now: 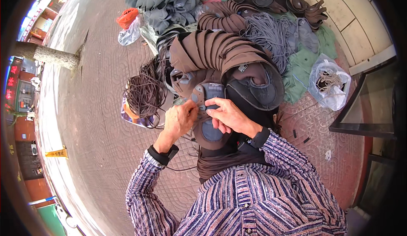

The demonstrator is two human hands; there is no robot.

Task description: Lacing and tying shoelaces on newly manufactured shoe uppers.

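A brown shoe upper (pixel 210 136) with a blue-grey mesh tongue (pixel 213 91) and a row of eyelets lies over my lap. My left hand (pixel 181 118) is closed at the left edge of the eyelet flap (pixel 198 95), thumb and forefinger pinched together. Whether a lace end is also between those fingers, I cannot make out. On the other side, my right hand (pixel 231 116) pinches the flap's edge with thumb and forefinger, its other fingers curled beneath. A thin dark cord (pixel 182 169) trails below my left wrist.
Nested brown shoe uppers (pixel 220 49) curve just beyond my hands. A bundle of brown laces (pixel 146 90) sits at left, grey laces (pixel 269 34) farther right. Grey uppers (pixel 167 3) are piled behind. A clear plastic bag (pixel 330 83) and a dark-framed glass panel (pixel 364 100) stand right.
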